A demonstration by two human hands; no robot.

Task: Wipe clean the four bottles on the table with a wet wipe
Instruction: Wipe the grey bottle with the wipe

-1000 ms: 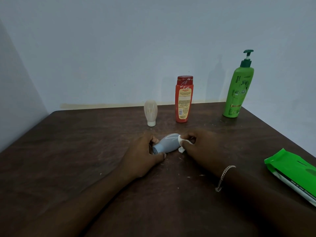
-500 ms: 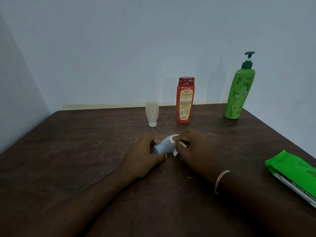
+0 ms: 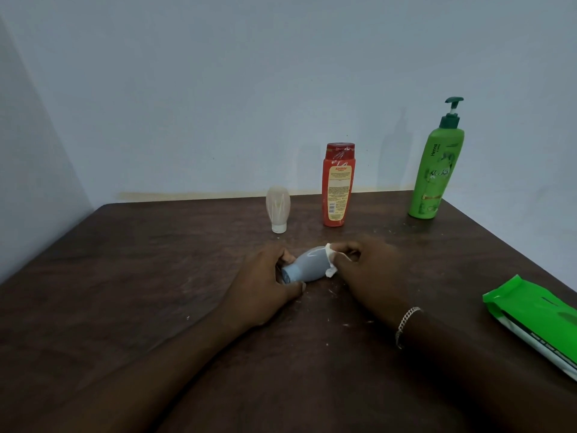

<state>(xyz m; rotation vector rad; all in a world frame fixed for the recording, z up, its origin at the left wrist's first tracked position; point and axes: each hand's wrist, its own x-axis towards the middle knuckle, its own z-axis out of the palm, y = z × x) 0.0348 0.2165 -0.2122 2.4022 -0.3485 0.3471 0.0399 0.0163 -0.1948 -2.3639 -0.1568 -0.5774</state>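
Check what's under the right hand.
A white wet wipe, held by the right hand against the wide end of the grey bottle lying on the table. Only the wipe's edge shows; the rest, and the bottle's end, are hidden by that hand.

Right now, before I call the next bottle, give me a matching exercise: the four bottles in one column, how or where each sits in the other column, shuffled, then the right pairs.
Column one:
1. grey bottle
2. red bottle
3. green pump bottle
4. pale translucent bottle

Column two:
A. upright at the far right corner of the table
B. lying on its side, left hand at its cap end, right hand holding the wet wipe against it
C. standing upside down on its white cap
D. upright, middle of the far edge

Pairs: 1-B, 2-D, 3-A, 4-C.
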